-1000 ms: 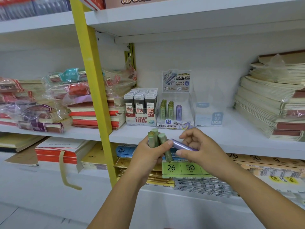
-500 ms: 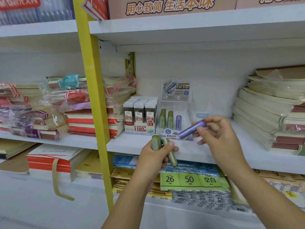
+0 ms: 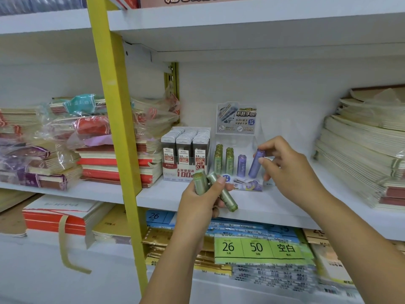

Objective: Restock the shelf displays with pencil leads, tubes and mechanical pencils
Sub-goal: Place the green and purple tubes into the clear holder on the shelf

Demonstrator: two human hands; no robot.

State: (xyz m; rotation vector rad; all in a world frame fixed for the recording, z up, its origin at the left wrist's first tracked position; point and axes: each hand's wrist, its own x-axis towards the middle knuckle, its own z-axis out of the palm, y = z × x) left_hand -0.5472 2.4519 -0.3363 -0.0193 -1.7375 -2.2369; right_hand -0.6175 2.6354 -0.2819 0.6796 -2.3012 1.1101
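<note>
Two green tubes (image 3: pixel 225 198) sit in my left hand (image 3: pixel 197 207), with my fingers curled round them, near the front of the white shelf (image 3: pixel 164 197). My right hand (image 3: pixel 291 170) pinches one purple tube (image 3: pixel 256 165) near its top, between thumb and fingers. The tube leans a little, and its bottom is down at the right end of the clear display stand (image 3: pixel 245 186), just beside another purple tube (image 3: pixel 241 165) that stands up straight. I think the job now is to set it in that row. To do it well I should tip it straight, push it gently down till it stands alone, and not bump its neighbour or the green ones (image 3: pixel 229 161) on the left of the stand. Then let go slowly.
</note>
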